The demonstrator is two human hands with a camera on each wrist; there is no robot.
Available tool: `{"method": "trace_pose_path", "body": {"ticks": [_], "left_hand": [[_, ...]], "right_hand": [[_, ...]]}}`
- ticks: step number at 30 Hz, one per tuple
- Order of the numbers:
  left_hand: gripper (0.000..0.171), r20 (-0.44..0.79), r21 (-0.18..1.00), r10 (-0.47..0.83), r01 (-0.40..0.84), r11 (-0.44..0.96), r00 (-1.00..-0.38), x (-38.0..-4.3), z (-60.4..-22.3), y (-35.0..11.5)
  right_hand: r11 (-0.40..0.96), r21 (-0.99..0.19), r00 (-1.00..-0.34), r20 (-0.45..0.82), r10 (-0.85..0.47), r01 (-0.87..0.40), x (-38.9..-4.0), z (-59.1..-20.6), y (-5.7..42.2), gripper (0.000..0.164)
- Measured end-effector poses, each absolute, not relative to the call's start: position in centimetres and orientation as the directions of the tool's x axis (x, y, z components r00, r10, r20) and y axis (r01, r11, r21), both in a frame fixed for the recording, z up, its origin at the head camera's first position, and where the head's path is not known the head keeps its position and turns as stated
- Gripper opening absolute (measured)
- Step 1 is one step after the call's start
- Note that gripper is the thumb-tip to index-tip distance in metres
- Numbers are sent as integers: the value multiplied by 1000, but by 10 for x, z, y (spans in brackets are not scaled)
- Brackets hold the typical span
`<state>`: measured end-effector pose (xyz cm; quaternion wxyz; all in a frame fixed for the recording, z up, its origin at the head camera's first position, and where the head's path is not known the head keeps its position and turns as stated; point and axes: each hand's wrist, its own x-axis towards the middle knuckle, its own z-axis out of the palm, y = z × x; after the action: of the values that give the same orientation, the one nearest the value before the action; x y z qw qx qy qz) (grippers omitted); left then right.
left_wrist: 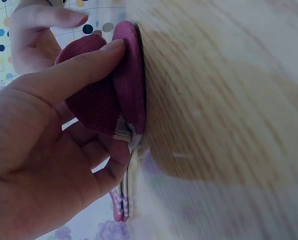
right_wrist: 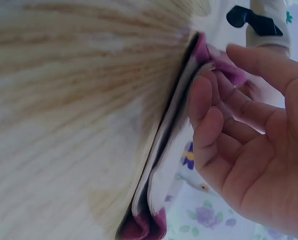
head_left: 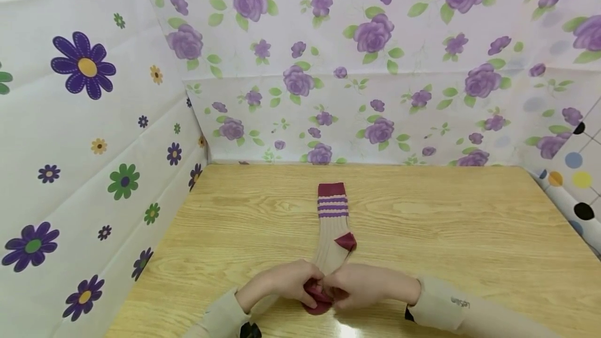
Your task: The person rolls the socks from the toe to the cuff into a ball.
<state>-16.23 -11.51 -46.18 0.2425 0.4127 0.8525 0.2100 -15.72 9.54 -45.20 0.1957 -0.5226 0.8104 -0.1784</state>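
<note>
A beige ribbed sock (head_left: 332, 227) with a maroon cuff, heel and toe and purple stripes lies lengthwise on the table, its toe end nearest me. Two layers with two maroon heels (right_wrist: 158, 222) show in the right wrist view, like one sock on another. My left hand (head_left: 293, 280) pinches the upper maroon toe (left_wrist: 91, 107), thumb across it, folded up from the lower toe (left_wrist: 131, 80). My right hand (head_left: 366, 286) meets it from the other side, curled fingers at the toe's edge. Its thumb looks apart from the cloth in the left wrist view.
The wooden table (head_left: 446, 213) extends around the sock on both sides. A flowered cloth (head_left: 338, 93) hangs along the back, another (head_left: 94, 134) on the left. At the right stands a dotted cloth (head_left: 579, 192).
</note>
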Motion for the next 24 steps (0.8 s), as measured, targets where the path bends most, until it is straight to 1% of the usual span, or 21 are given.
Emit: {"method": "trace_pose_path", "body": {"ticks": [2, 4, 8, 13, 16, 20, 24], "left_hand": [[18, -233, 575, 807, 592, 564, -543, -163, -463, -116], [19, -217, 587, 812, 592, 552, -542, -163, -465, -117], [19, -196, 606, 811, 582, 542, -551, -165, -469, -119], [29, -209, 636, 786, 529, 561, -582, -169, -469, -120], [36, -219, 664, 778, 494, 561, -588, -171, -468, -122], [35, -230, 712, 786, 451, 538, -574, -174, -467, -124], [33, -219, 731, 792, 441, 520, -570, -174, -468, -127]], "right_hand": [[385, -463, -368, -131, -921, -799, -155, -452, 94, 20], [396, -418, -378, -130, -917, -818, -154, -453, 92, 24], [405, -268, -389, -114, -914, -874, -151, -457, 89, 29], [366, -86, -363, -44, -931, -927, -148, -463, 86, 34], [344, -14, -344, 21, -939, -939, -147, -467, 83, 30], [341, 62, -336, 81, -938, -938, -144, -470, 79, 28], [362, 123, -357, 62, -932, -924, -142, -470, 76, 36]]}}
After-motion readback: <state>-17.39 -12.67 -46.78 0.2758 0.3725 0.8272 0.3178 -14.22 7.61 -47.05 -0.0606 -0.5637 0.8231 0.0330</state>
